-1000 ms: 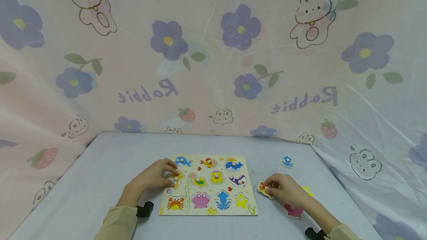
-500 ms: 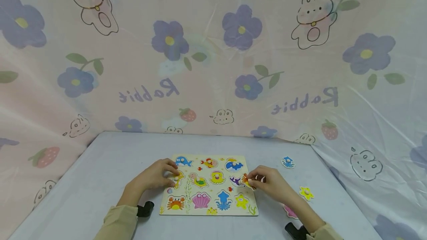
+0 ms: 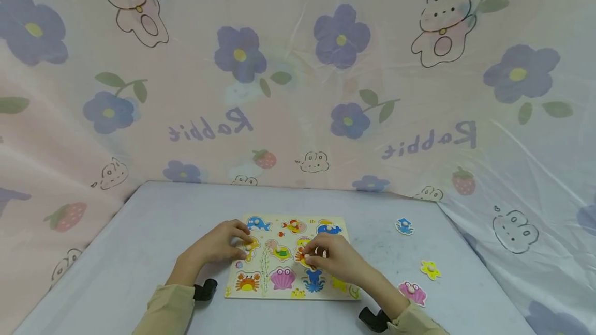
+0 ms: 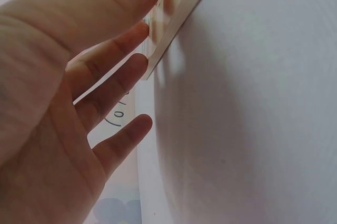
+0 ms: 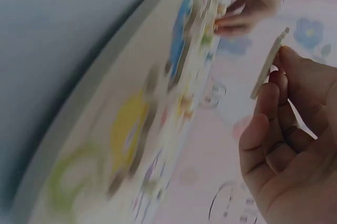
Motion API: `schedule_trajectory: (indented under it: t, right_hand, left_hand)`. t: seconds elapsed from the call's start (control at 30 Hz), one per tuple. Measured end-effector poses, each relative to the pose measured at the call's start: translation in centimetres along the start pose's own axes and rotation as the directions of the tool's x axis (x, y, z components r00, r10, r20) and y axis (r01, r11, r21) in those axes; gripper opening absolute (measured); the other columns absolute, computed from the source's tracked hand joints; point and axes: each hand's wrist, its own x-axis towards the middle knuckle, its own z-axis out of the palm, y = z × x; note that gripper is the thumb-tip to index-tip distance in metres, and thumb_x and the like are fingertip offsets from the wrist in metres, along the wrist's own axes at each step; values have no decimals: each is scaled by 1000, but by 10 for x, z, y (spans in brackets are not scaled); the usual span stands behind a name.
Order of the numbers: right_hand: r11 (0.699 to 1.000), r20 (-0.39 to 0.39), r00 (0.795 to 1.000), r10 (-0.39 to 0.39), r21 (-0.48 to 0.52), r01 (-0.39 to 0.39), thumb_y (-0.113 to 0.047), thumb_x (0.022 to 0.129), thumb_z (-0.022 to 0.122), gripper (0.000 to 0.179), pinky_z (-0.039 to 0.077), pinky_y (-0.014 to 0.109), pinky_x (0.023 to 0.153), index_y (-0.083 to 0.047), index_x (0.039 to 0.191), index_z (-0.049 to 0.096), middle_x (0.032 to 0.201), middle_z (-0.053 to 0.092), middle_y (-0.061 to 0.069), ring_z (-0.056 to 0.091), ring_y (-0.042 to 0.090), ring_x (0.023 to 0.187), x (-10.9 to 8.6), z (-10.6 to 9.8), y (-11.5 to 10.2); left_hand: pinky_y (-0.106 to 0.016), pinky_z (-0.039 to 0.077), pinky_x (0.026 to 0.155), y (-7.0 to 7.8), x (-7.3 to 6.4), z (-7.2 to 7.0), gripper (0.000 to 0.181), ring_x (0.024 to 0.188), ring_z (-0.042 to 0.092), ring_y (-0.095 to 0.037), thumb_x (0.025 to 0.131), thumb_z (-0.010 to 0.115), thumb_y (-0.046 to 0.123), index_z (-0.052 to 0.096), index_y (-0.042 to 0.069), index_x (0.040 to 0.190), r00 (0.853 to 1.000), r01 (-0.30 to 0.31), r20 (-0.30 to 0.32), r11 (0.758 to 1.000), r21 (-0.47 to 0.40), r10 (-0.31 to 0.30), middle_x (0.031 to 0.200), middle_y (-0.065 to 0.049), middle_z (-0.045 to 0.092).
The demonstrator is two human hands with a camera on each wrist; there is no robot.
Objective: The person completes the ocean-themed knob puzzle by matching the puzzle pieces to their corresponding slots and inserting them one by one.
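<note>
Right hand: thumb and fingertips pinching one orange-red, pale-edged crab-shaped puzzle piece. Piece held over the flat cream puzzle board, partly covering its yellow octopus. Right wrist view shows it edge-on, clear of the board, long axis slanting from upper right to lower left. Which way the crab faces: cannot tell, fingers cover part of it.

Left hand: fingers spread, thumb apart, at the board's left edge beside the yellow seahorse.

Counts: one board; one piece in hand; three loose pieces to the board's right, well apart from it: one blue squid, its head pointing away from the person, one yellow starfish, one pink shell. Bottom row of the board: four pictures, starfish partly hidden.

Surface: table under a white cover. Behind: pale pink curtain printed with purple flowers, rabbits, strawberries and mirrored "Rabbit" lettering.
</note>
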Motion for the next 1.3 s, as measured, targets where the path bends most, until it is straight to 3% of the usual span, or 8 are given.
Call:
schedule_trajectory:
  t: [0.3, 0.53, 0.83, 1.1, 1.3]
  right_hand:
    - [996, 107, 992, -74, -34, 78, -14, 96, 76, 4, 51, 17, 63, -14, 100, 77, 87, 65, -14, 56, -3, 75, 32, 29, -26]
    - [998, 196, 980, -22, -53, 33, -17, 96, 77, 3, 50, 14, 65, -16, 99, 79, 86, 64, -18, 53, -4, 74, 50, 55, -39]
    - [992, 256, 966, 25, -125, 7, -18, 94, 79, 4, 48, 13, 66, -20, 98, 80, 83, 61, -20, 53, -5, 73, 66, 82, -49]
    - [983, 293, 955, 41, -183, 14, -21, 96, 78, 3, 47, 13, 65, -23, 98, 79, 82, 64, -21, 53, -5, 71, 73, 91, -56]
    - [985, 299, 953, 39, -170, 13, -20, 96, 78, 3, 47, 12, 64, -19, 98, 80, 81, 63, -20, 53, -6, 70, 79, 95, -57]
  left_hand:
    - [-62, 39, 116, 1, 2, -2, 28, 132, 53, -36, 81, 91, 17, 82, 18, 107, 1000, 5, -5, 1000, -15, -5, 126, 0, 65]
    - [-62, 41, 113, -1, 2, -4, 24, 128, 56, -37, 85, 87, 16, 82, 16, 109, 997, -80, 7, 997, 16, 80, 125, -2, 66]
    - [-62, 44, 109, -4, 2, -7, 23, 123, 59, -38, 86, 85, 14, 82, 12, 109, 986, -168, 1, 986, 21, 168, 124, -6, 68]
    - [-64, 41, 112, -7, 2, -5, 23, 128, 56, -39, 87, 85, 14, 82, 13, 109, 995, -99, 8, 995, -20, 99, 127, -5, 67]
    - [-64, 42, 111, -6, 0, -5, 23, 127, 57, -38, 87, 85, 13, 82, 11, 110, 995, -98, 7, 995, -30, 98, 126, -6, 67]
